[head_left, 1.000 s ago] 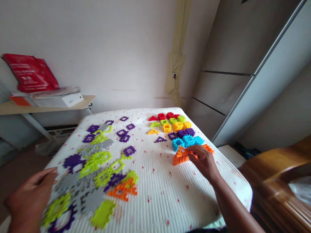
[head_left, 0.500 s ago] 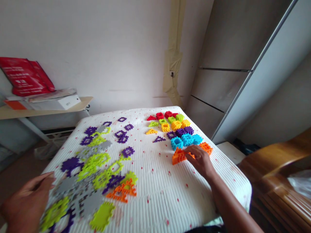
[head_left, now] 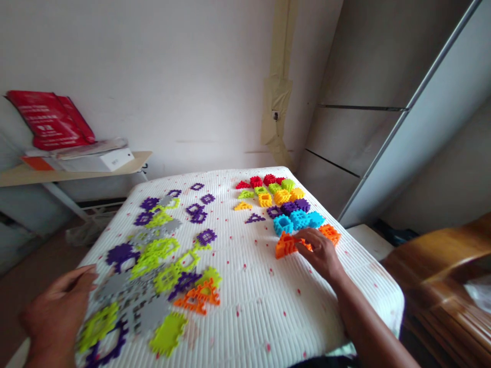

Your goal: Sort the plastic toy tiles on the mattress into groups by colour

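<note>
My right hand is closed over orange interlocking building tiles in the front row at the right. Its fingers and thumb pinch at the middle of that row, and they hide part of what they hold. Just left of the fingers stands a stack of orange triangle tiles; more orange tiles stand to the right. Blue tile stacks sit right behind. My left hand is at the table's left edge, fingers stretched loosely and nothing visible in them, beside grey tiles and a lime tile.
Stacks of purple, yellow, lime and red tiles form rows at the back right. Loose tiles spread over the left of the white cloth. A side table and a cabinet flank it.
The view has shifted slightly, moving the whole scene a little to the right. My right hand stays on the orange tiles; my left hand remains by the left edge.
</note>
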Tool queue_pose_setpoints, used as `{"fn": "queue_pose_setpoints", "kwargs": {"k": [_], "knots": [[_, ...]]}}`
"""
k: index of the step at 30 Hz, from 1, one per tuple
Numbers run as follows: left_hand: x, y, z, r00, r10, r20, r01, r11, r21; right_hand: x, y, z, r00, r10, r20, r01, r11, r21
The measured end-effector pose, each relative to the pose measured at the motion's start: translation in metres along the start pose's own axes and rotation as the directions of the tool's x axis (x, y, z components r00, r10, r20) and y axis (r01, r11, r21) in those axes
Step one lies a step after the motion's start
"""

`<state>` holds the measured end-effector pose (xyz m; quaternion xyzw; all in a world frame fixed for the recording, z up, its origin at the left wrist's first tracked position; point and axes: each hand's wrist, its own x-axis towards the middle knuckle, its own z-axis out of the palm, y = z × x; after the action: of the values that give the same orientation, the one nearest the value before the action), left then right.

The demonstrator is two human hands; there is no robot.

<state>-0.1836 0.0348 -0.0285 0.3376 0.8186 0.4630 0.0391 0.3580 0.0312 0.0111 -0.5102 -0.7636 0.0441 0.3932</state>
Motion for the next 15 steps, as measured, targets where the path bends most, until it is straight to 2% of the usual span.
{"fn": "queue_pose_setpoints", "kwargs": {"k": [3,7,9,11,15], "knots": [[-0.007,0.019,-0.007,0.996,-0.084,0.036,0.086,0.995,-0.052,-0.002,-0.002,-0.001,0.998,-0.003,-0.067,0.002,1.000,-0.015],[-0.011,0.027,-0.009,0.999,-0.016,0.052,0.020,0.997,-0.075,-0.006,-0.011,-0.003,0.961,-0.045,-0.274,0.034,0.998,-0.045],[-0.011,0.025,-0.009,0.999,0.011,0.053,-0.007,0.997,-0.071,-0.008,-0.018,-0.002,0.942,-0.117,-0.314,0.101,0.993,-0.068],[-0.011,0.023,-0.009,0.998,0.021,0.058,-0.016,0.997,-0.077,-0.009,-0.027,0.002,0.940,-0.192,-0.280,0.181,0.981,-0.064],[-0.008,0.016,-0.006,0.999,0.041,0.036,-0.037,0.993,-0.112,-0.011,-0.059,0.025,0.948,-0.306,-0.089,0.312,0.948,0.060]]}}
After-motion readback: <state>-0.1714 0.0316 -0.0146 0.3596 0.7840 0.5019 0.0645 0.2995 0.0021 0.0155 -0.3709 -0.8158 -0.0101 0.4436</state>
